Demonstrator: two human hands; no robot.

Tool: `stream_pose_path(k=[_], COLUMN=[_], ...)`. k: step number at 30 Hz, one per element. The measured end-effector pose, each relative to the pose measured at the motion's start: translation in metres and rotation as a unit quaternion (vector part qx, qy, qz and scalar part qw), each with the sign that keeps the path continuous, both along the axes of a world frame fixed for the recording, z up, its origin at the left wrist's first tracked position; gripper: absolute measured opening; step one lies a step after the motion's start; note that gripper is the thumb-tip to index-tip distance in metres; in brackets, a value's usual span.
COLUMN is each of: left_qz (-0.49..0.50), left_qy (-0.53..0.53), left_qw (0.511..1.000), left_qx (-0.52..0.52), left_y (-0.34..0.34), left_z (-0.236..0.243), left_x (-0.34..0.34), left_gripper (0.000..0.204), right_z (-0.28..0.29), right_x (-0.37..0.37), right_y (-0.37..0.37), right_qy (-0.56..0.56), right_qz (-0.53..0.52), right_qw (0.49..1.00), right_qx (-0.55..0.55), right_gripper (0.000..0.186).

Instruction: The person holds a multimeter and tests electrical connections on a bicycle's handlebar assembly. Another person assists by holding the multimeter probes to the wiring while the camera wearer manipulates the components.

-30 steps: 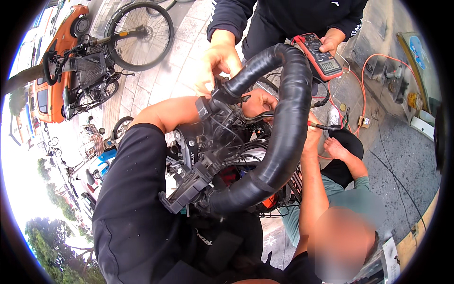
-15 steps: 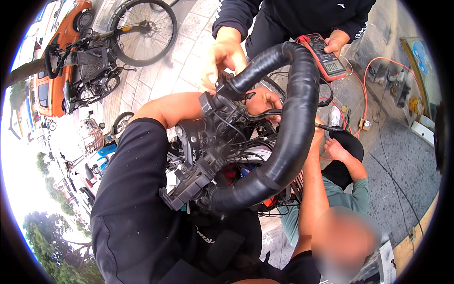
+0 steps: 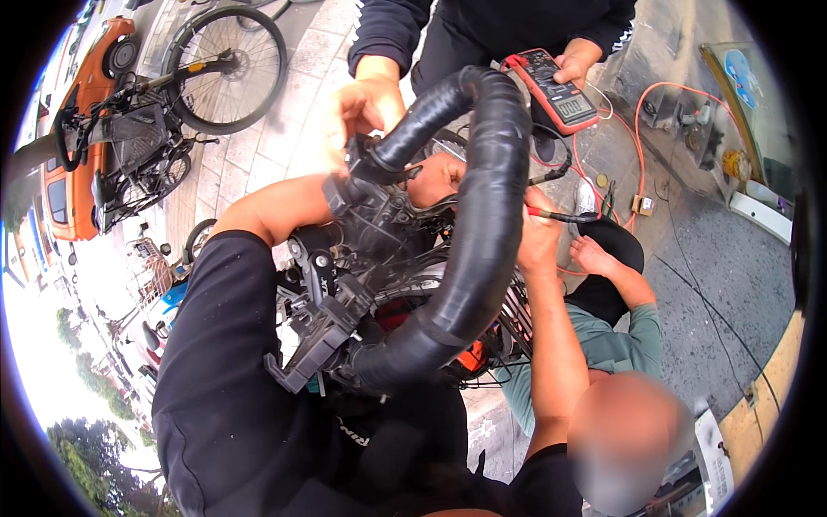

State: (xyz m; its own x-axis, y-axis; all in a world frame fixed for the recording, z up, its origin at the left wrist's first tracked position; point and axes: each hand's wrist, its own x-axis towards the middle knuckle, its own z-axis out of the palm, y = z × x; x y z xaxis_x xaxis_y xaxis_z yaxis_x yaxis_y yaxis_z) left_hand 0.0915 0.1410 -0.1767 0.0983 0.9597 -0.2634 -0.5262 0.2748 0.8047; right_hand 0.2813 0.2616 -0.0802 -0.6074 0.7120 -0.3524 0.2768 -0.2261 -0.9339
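A thick black handlebar (image 3: 482,233), curved and wrapped, rises before me with cables and black fittings around its stem. My left hand (image 3: 435,178) reaches behind it among the cables; its fingers are closed, partly hidden by the bar, and what they hold I cannot make out. On the bar's other side, my right hand (image 3: 537,237) grips a red and black test probe (image 3: 560,214). Opposite me a standing person holds a red multimeter (image 3: 551,90) in one hand. That person's other hand (image 3: 366,108) is beside the bar's far end.
A black clamp-like holder (image 3: 312,346) sticks out at the handlebar's near left. Another person in a green shirt (image 3: 616,345) crouches at right. An orange cable (image 3: 642,112) and a small box (image 3: 643,205) lie on the ground. Parked bikes (image 3: 228,69) and an orange vehicle (image 3: 73,194) stand left.
The handlebar, hands and surroundings have shifted left in view. My right hand's probe shows its red part more plainly. The left hand's fingertips are now more covered by the bar.
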Motion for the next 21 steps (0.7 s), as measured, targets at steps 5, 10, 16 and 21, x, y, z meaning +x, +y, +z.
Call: stream_pose_path(k=[5, 10, 16, 21], left_qz=[-0.036, -0.004, -0.054, 0.017], left_qy=[0.087, 0.065, 0.060, 0.145], left_qw=[0.996, 0.997, 0.995, 0.987], left_qx=[-0.003, 0.038, -0.057, 0.061], left_y=[0.008, 0.009, 0.004, 0.001], left_z=[0.018, 0.021, 0.007, -0.010], left_x=[-0.011, -0.008, -0.007, -0.004], left_gripper=[0.023, 0.020, 0.019, 0.018], right_z=[-0.001, -0.006, -0.010, -0.009], right_x=[0.000, -0.001, -0.001, -0.001], right_y=[0.001, 0.000, -0.002, -0.001], right_qy=[-0.010, 0.002, 0.004, 0.002], right_qz=[0.011, -0.002, -0.006, 0.000], right_qw=[0.999, 1.000, 0.999, 0.999], right_qx=[0.028, 0.015, 0.037, 0.050], right_gripper=[0.018, 0.019, 0.021, 0.022])
